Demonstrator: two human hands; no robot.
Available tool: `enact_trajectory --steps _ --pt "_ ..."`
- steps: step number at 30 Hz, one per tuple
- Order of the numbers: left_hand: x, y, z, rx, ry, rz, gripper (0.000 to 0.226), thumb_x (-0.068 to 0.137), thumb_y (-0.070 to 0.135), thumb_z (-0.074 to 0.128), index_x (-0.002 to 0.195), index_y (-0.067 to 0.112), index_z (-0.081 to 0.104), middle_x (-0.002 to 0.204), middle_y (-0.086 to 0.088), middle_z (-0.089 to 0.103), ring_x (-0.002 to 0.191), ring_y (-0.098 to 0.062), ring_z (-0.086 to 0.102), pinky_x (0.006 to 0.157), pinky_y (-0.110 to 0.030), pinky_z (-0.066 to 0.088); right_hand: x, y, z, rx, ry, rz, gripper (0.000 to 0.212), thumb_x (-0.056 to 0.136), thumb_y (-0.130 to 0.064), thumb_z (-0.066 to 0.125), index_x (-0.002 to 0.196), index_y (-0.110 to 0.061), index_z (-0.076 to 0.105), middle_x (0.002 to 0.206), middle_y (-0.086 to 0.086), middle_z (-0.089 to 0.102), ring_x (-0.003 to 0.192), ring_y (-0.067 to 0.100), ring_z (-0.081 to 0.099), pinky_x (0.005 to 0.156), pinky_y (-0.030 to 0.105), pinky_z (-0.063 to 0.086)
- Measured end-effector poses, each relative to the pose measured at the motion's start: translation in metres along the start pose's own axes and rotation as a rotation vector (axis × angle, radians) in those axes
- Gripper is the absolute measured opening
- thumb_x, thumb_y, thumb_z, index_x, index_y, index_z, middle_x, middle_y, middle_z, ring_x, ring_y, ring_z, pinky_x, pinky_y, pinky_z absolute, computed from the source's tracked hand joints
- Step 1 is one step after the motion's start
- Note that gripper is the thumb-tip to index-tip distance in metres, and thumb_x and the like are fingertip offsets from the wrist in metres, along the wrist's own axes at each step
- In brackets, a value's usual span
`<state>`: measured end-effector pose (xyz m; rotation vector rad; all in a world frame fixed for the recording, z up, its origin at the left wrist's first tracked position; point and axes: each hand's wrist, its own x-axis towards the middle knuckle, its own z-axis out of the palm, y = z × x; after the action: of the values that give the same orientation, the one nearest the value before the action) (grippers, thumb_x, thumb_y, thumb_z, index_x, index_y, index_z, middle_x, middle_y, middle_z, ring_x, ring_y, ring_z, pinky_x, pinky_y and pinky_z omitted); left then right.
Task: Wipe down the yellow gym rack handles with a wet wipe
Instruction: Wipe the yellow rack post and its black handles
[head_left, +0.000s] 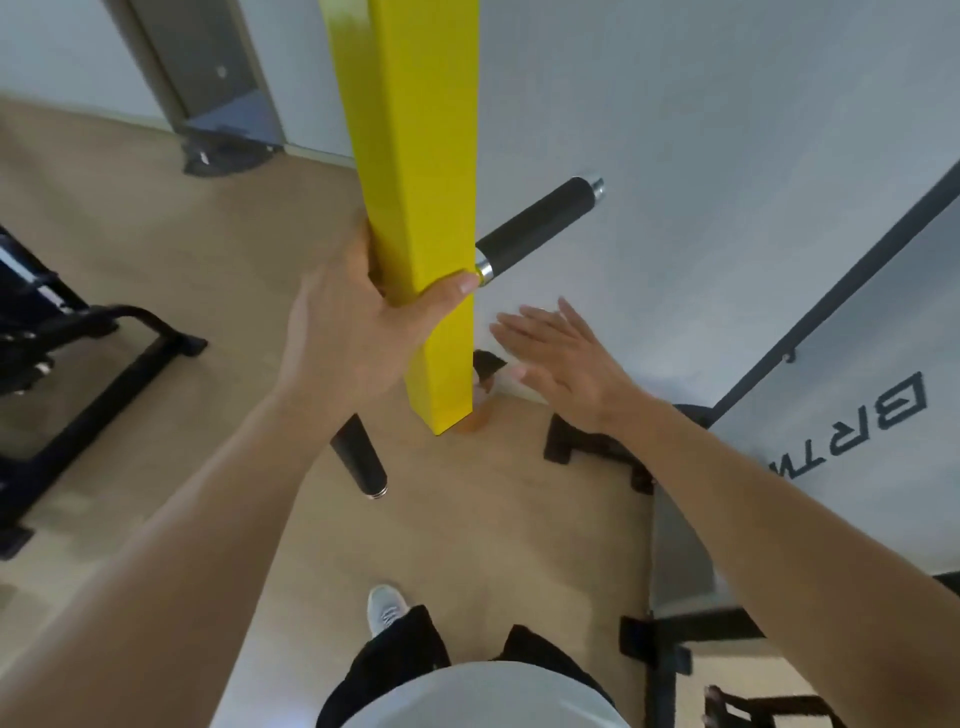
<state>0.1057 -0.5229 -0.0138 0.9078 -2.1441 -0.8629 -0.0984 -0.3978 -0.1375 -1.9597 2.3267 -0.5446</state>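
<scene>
nearby, black grip (537, 224) (beside yellow post (415, 208)), left hand (358, 327) gripping post

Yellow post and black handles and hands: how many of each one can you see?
Yellow post: 1
Black foam handles: 2, one to the right of the post, one lower on the left
Hands: 2, the left hand grips the post, the right hand is open beside it
Total: 5
No wet wipe is in view.

Yellow post (415, 156) top cut off, lower black grip (361, 457) partly behind left forearm, right hand (561, 358) blurred
</scene>
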Motion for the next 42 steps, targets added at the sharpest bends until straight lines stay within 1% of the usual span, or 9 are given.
enact_trajectory --steps 2,4,11,16,23,29,33,36,42 --pt "0.0 -0.001 0.001 0.017 0.018 0.002 0.068 0.067 0.077 0.069 0.113 0.029 0.054 0.101 0.005 0.071 0.091 -0.018 0.07 0.078 -0.049 0.059 0.003 0.014 -0.006 0.185 0.056 0.144 0.075 0.098 -0.063 0.001 0.151 -0.027 0.04 0.161 -0.003 0.034 0.153 0.01 0.017 0.125 0.045 0.0" --pt "0.002 -0.003 0.003 0.033 0.035 0.004 0.072 0.065 0.082 0.066 0.112 0.028 0.055 0.101 0.005 0.071 0.091 -0.019 0.07 0.078 -0.05 0.059 0.007 0.012 -0.008 0.187 0.064 0.152 0.066 0.103 -0.052 0.005 0.15 -0.024 0.043 0.161 0.0 0.036 0.153 0.012 0.018 0.125 0.042 -0.001" --pt "0.008 -0.007 0.004 0.083 0.053 0.01 0.078 0.063 0.087 0.06 0.112 0.026 0.054 0.1 0.003 0.07 0.091 -0.023 0.07 0.077 -0.05 0.059 0.018 -0.02 0.02 -0.136 0.044 -0.159 0.05 0.105 -0.034 0.026 0.147 -0.018 0.05 0.15 0.0 0.052 0.147 0.024 0.036 0.125 0.044 0.005" --pt "0.012 -0.008 0.003 0.101 0.056 0.041 0.076 0.068 0.083 0.06 0.118 0.026 0.053 0.105 0.005 0.069 0.092 -0.019 0.069 0.078 -0.046 0.061 0.031 0.025 -0.007 -0.512 -0.018 -0.105 0.051 0.103 -0.044 0.035 0.146 -0.018 0.044 0.147 0.004 0.052 0.145 0.029 0.037 0.122 0.056 0.016" --pt "0.014 -0.011 0.004 0.142 0.08 0.055 0.072 0.07 0.082 0.058 0.114 0.026 0.051 0.096 0.004 0.068 0.083 -0.02 0.067 0.072 -0.045 0.059 0.057 -0.006 0.017 -0.445 0.01 -0.456 0.037 0.091 -0.032 0.067 0.12 -0.008 0.062 0.113 0.011 0.069 0.108 0.032 0.065 0.109 0.049 0.044" --pt "0.014 -0.011 0.004 0.12 0.065 0.062 0.076 0.07 0.082 0.057 0.12 0.026 0.051 0.1 0.005 0.068 0.086 -0.02 0.067 0.073 -0.045 0.06 0.063 0.043 -0.012 -0.671 -0.103 -0.346 0.039 0.1 -0.037 0.055 0.129 -0.012 0.054 0.121 0.007 0.067 0.117 0.026 0.062 0.116 0.048 0.033" --pt "0.016 -0.011 0.004 0.136 0.079 0.062 0.077 0.07 0.083 0.056 0.119 0.024 0.051 0.098 0.001 0.069 0.084 -0.022 0.067 0.072 -0.048 0.059 0.07 0.015 0.004 -0.706 -0.085 -0.42 0.037 0.098 -0.033 0.054 0.125 -0.007 0.058 0.118 0.011 0.068 0.115 0.03 0.062 0.115 0.048 0.035" --pt "0.015 -0.012 0.003 0.115 0.077 0.066 0.075 0.07 0.081 0.058 0.119 0.025 0.051 0.098 0.001 0.069 0.083 -0.021 0.067 0.072 -0.048 0.059 0.07 -0.015 0.016 -0.713 -0.173 -0.483 0.053 0.092 -0.029 0.025 0.126 -0.002 0.054 0.124 0.017 0.063 0.119 0.036 0.057 0.117 0.049 0.029" --pt "0.017 -0.011 0.003 0.103 0.075 0.072 0.069 0.071 0.077 0.061 0.117 0.026 0.053 0.097 0.004 0.069 0.083 -0.019 0.068 0.072 -0.046 0.059 0.061 0.043 -0.014 -0.731 -0.097 -0.387 0.039 0.097 -0.021 0.033 0.126 -0.007 0.054 0.116 0.013 0.065 0.113 0.031 0.061 0.114 0.052 0.033"
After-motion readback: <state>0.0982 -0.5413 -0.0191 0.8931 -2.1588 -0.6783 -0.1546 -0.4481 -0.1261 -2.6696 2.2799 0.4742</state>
